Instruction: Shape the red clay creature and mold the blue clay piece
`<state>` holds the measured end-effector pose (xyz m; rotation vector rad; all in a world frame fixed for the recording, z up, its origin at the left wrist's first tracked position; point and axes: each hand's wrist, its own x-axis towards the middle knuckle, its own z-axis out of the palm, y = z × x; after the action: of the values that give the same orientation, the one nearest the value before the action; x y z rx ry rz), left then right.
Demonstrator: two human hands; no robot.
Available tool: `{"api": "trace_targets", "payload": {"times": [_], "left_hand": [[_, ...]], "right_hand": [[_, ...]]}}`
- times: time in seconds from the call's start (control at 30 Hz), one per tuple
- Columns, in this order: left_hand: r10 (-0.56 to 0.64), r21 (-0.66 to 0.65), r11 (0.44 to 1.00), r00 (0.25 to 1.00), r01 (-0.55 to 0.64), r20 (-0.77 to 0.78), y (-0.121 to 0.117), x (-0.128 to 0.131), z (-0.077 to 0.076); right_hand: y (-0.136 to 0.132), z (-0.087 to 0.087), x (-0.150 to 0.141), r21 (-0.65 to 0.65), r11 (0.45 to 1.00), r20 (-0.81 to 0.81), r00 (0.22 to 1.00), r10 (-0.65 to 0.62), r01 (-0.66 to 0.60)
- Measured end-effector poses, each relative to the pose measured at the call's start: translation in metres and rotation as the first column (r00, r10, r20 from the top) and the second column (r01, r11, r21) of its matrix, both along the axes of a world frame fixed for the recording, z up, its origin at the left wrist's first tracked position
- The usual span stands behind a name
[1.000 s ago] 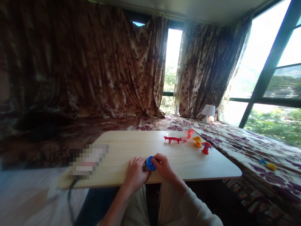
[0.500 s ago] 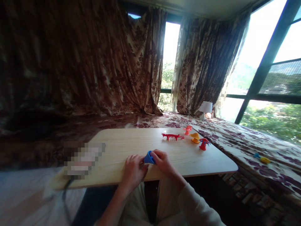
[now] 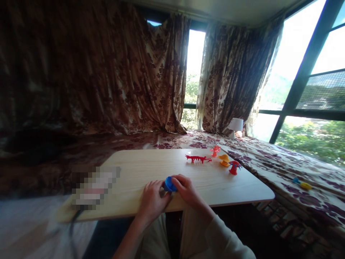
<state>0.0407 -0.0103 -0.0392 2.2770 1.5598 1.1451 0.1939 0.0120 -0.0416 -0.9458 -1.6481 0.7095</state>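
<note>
Between both hands, near the table's front edge, is a small blue cup-shaped plastic piece [image 3: 170, 184]. My left hand [image 3: 153, 198] grips its left side with thumb and fingers. My right hand [image 3: 188, 189] holds it from the right, the thumb at its rim. Farther back lies a long red toy strip [image 3: 198, 158] with little prongs and a curled end. To its right stand a pinkish-red toy figure [image 3: 215, 151], a yellow mushroom-like piece [image 3: 224, 160] and a red piece with blue prongs [image 3: 234, 167].
The pale wooden table [image 3: 134, 169] has rounded corners. A blurred-out object [image 3: 94, 187] with a dark cable is at its left. Flowered fabric [image 3: 258, 158] spreads behind and right, bearing a white lamp [image 3: 236, 125] and blue and yellow pieces [image 3: 305, 185].
The blue piece has turned between my hands, so its round opening now faces up toward me. Both hands keep hold of it; the view has tilted up slightly.
</note>
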Motion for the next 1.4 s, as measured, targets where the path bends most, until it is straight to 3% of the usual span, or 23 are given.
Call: {"api": "trace_targets", "payload": {"times": [0.2, 0.6, 0.9, 1.13, 1.27, 1.4], "left_hand": [[-0.003, 0.007, 1.0, 1.0, 0.003, -0.006, 0.001, 0.001, -0.001], [0.035, 0.015, 0.999, 0.999, -0.035, 0.001, 0.003, 0.0, -0.004], [0.01, 0.013, 1.0, 0.998, -0.009, -0.066, -0.003, 0.002, 0.002], [0.044, 0.016, 0.999, 0.999, -0.044, -0.024, -0.002, 0.001, 0.0], [0.081, 0.024, 0.996, 0.997, -0.081, 0.005, -0.001, 0.001, -0.002], [0.036, 0.016, 0.999, 0.999, -0.035, -0.02, -0.002, 0.001, -0.002]], "right_hand": [[0.007, -0.009, 0.002, -0.072, 0.997, -0.078, 0.997, 0.003, -0.008], [0.008, -0.011, -0.001, -0.121, 0.991, -0.127, 0.991, 0.043, -0.059], [0.005, -0.009, -0.002, -0.078, 0.997, -0.097, 0.995, -0.009, 0.002], [0.002, -0.001, 0.002, -0.045, 0.999, -0.079, 0.997, -0.023, 0.02], [0.004, -0.005, 0.002, -0.052, 0.998, -0.065, 0.998, -0.027, 0.023], [0.007, -0.011, 0.001, -0.057, 0.998, -0.072, 0.997, -0.028, 0.024]]}}
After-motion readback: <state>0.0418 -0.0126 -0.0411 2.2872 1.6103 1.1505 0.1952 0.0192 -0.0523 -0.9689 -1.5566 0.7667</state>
